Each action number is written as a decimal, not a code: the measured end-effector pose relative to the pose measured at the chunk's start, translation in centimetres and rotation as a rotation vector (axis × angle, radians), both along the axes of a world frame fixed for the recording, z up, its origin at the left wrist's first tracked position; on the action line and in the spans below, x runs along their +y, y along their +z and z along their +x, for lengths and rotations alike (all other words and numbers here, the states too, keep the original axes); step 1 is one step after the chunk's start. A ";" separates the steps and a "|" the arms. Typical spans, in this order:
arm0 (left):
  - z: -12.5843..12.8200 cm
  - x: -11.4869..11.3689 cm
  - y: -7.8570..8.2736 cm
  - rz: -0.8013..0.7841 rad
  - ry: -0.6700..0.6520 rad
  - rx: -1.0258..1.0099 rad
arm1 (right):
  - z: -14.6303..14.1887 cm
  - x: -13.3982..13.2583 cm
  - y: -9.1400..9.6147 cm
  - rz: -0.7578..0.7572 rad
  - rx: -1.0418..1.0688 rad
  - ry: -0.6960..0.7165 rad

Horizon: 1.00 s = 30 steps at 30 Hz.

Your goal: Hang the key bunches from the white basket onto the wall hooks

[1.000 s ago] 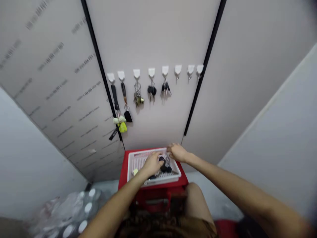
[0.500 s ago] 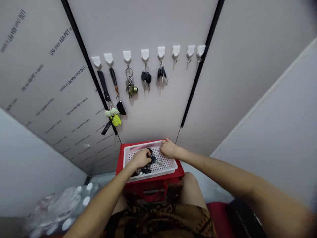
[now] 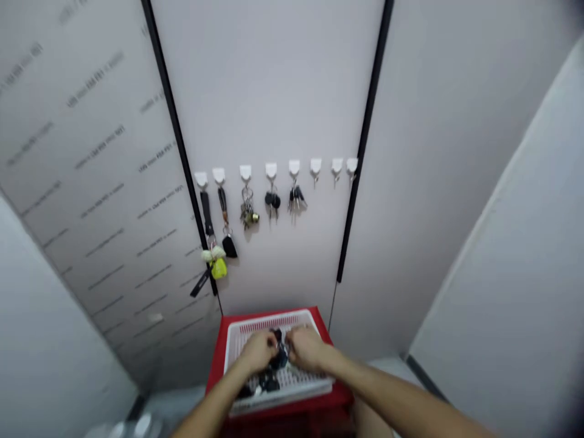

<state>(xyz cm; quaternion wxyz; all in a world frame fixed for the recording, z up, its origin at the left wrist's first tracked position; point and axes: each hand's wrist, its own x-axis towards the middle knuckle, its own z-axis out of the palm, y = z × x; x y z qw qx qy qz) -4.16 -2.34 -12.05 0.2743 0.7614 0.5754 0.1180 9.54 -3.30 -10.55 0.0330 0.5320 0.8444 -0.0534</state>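
A white perforated plastic basket (image 3: 285, 398) stands on a red box (image 3: 218, 353) in front of me. Over it, my left hand (image 3: 258, 353) pinches a bunch of keys (image 3: 280, 358) with dark heads. Close on the other side of that bunch is my right hand (image 3: 306, 348), its fingers curled together; blur hides what they grip, if anything. More dark keys (image 3: 269, 381) lie in the basket's near left part, below my left hand.
On the wall panel hangs a row of white hooks (image 3: 271, 170). They carry a black strap with a yellow-green fob (image 3: 218, 268), a braided strap with a black fob (image 3: 229, 246), brass keys (image 3: 249, 216) and two black-headed bunches (image 3: 272, 201). Bottles (image 3: 143, 424) stand lower left.
My right hand has moved from the basket's far right edge to the keys at my left hand. The view has tilted up, so wall and basket appear lower.
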 end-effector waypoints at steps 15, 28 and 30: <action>2.7 1.7 6.9 0.006 0.155 -0.770 | 3.3 2.0 6.0 -0.173 1.082 -0.231; 11.4 7.8 22.7 0.502 0.188 -0.882 | 7.4 9.8 25.4 0.734 1.301 -0.247; 11.8 8.6 23.5 0.535 0.239 -0.817 | 7.5 10.5 26.2 0.822 1.210 -0.282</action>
